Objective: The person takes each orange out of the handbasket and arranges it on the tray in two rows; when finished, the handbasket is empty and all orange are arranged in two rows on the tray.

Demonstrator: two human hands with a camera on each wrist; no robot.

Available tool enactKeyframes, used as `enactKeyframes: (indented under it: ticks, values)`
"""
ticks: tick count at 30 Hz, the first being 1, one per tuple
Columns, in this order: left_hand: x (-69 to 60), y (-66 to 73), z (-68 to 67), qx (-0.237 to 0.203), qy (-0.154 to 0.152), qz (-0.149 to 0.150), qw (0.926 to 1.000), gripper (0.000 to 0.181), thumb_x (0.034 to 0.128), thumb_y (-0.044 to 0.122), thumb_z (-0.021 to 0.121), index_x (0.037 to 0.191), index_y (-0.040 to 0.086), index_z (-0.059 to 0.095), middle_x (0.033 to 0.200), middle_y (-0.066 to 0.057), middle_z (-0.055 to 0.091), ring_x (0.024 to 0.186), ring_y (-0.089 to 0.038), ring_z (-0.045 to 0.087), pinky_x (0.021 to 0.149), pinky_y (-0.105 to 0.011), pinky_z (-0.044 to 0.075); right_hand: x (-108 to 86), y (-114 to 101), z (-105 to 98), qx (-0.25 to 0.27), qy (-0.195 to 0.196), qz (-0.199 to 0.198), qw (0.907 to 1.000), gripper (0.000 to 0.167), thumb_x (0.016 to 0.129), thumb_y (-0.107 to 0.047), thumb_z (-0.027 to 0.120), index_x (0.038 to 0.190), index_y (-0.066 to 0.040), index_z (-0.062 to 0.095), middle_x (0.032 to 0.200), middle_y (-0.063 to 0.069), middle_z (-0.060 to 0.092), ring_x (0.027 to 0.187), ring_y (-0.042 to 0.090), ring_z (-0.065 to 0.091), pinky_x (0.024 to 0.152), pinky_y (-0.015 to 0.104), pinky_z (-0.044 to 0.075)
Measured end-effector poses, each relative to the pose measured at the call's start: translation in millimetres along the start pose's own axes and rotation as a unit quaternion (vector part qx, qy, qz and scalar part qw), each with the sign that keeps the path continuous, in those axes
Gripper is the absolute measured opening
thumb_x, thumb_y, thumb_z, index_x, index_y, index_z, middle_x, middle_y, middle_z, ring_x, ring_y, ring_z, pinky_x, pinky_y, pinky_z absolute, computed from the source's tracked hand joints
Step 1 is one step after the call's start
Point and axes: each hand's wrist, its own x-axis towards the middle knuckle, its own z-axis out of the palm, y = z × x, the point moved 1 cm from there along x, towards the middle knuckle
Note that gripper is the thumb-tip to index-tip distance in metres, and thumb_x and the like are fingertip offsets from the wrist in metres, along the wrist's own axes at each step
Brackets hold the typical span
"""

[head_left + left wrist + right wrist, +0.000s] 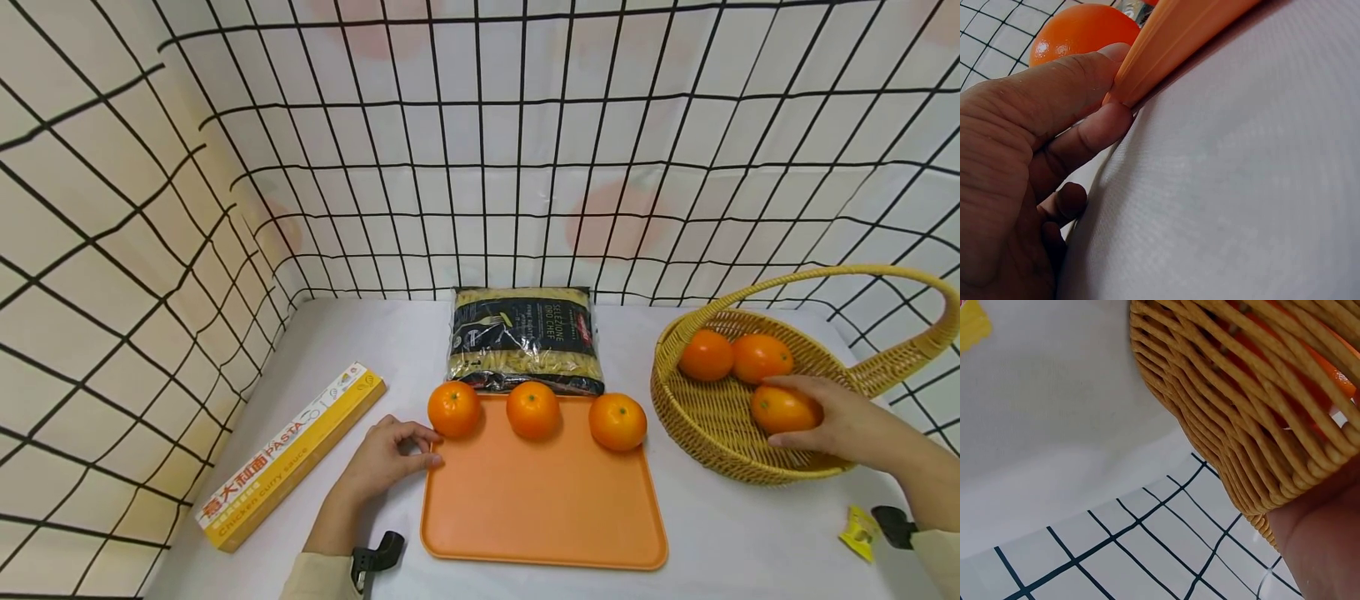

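My left hand pinches the left edge of an orange plastic tray, thumb above and a finger against the rim. Along the tray's far side sit three oranges: a left one near my fingers, a middle one and a right one. Over at the right, my right hand reaches into a wicker basket and grips an orange there. Two further oranges lie behind it in the basket. Basket weave hides most of the held orange in the right wrist view.
A bag of pasta lies behind the tray. To the left is a long yellow-and-white pasta box. The basket's tall handle arches over it. A small yellow packet lies near my right wrist. Black wire grid surrounds the table.
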Motion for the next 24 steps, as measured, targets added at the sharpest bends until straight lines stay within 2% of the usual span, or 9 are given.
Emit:
enactKeyframes:
  ticks: [6,16,24]
  values:
    - [0.0,0.5,-0.5,0.000,0.000,0.002,1.0000,0.022,0.0769,0.040,0.089,0.094,0.035,0.076,0.080,0.013,0.064,0.087,-0.015,0.047,0.079,-0.032,0.032,0.8,0.1,0.8,-0.004,0.002,0.003,1.0000,0.103,0.075,-0.054,0.086,0.149,0.000,0.039,0.141,0.042,0.040,0.116,0.060,0.045,0.086,0.074,0.042]
    - [-0.6,0.4,0.2,0.004,0.003,0.004,1.0000,0.022,0.0762,0.039,0.090,0.094,0.036,0.077,0.080,0.014,0.063,0.086,-0.014,0.047,0.078,-0.030,0.032,1.7,1.6,0.2,-0.011,0.006,0.001,0.9999,0.087,0.082,-0.046,0.083,0.146,-0.001,0.042,0.142,0.043,0.040,0.118,0.060,0.044,0.090,0.076,0.039]
    - [-0.5,1.0,0.1,0.006,0.004,0.005,1.0000,0.022,0.0760,0.039,0.090,0.094,0.036,0.077,0.080,0.014,0.062,0.086,-0.014,0.047,0.078,-0.030,0.033,-0.7,-2.7,0.4,-0.014,0.017,0.002,0.9998,0.089,0.085,-0.052,0.079,0.146,-0.001,0.041,0.140,0.042,0.042,0.116,0.060,0.047,0.090,0.076,0.039]
